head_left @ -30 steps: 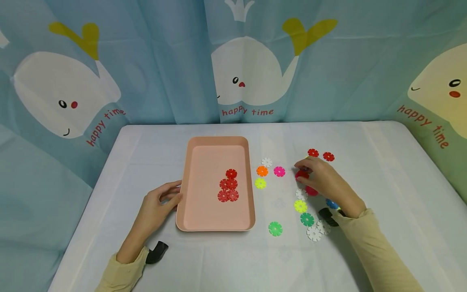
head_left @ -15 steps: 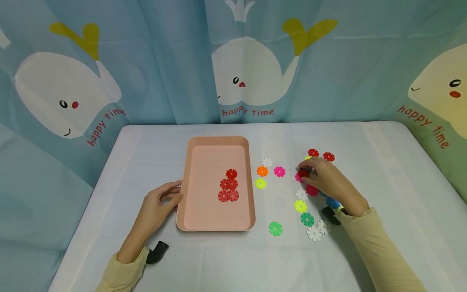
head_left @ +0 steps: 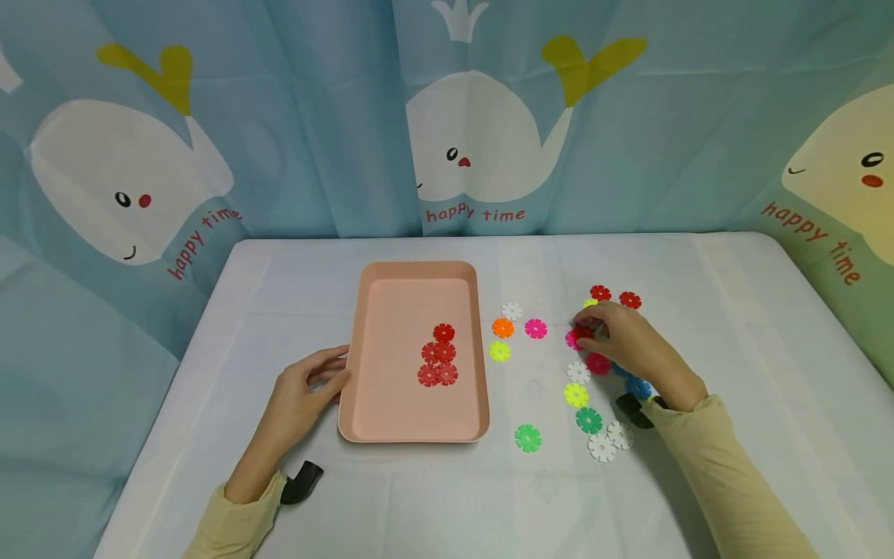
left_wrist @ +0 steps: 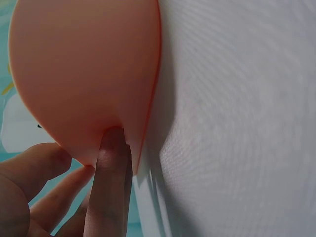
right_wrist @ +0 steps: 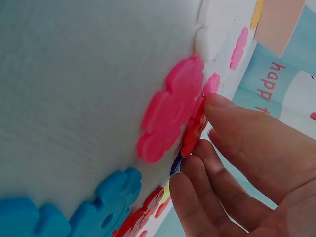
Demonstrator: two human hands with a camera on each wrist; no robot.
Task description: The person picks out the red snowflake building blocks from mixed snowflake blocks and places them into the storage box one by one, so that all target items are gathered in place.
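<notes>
Red disc (right_wrist: pixel 195 131) pinched in the right hand (head_left: pixel 625 338); pink tray (head_left: pixel 384 419) gripped at its rim by the left hand (head_left: pixel 303 392).

The tray's left edge is held well in from the left edge of the white tabletop (head_left: pixel 754 310); bare floor is shown around the clustered red discs (head_left: pixel 445 352), toward the tray's right wall; a narrow strip is formed between that wall and an orange disc (head_left: pixel 503 328); wider room is given between the right sleeve (head_left: pixel 722 473) and the tabletop's right edge; in the right wrist view, a dark blue piece (right_wrist: pixel 175 165) is shown below the pinched disc, near the fingers; in the left wrist view, a fingertip (left_wrist: pixel 113 140) is seen pressed against the tray's outer side, hidden in the head view.
</notes>
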